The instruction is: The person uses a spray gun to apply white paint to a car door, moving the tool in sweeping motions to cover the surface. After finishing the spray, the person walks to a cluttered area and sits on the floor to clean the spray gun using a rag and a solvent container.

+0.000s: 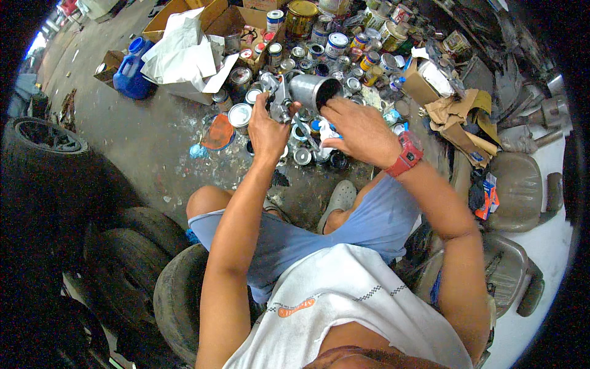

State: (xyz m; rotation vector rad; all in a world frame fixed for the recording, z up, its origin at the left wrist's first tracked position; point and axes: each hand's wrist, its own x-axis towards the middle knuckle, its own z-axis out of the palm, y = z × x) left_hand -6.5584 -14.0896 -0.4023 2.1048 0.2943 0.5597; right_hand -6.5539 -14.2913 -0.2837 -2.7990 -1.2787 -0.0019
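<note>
My left hand (267, 128) grips the body of a metal spray gun (279, 101), held up in front of me. Its grey metal cup (310, 91) is tilted on its side, with the dark open mouth facing right. My right hand (359, 128), with a red watch on the wrist, is right at the cup's mouth. The fingers are curled around a small white rag (326, 131) just below the opening. I am seated on a tyre (175, 295) with my knees apart.
Several paint cans (335, 44) crowd the stained concrete floor ahead. A cardboard box with white sheets (184, 52) and a blue jug (130, 75) stand at the back left. Tyres (55, 166) lie at left. Torn cardboard (458, 114) and grey seats (519, 184) are at right.
</note>
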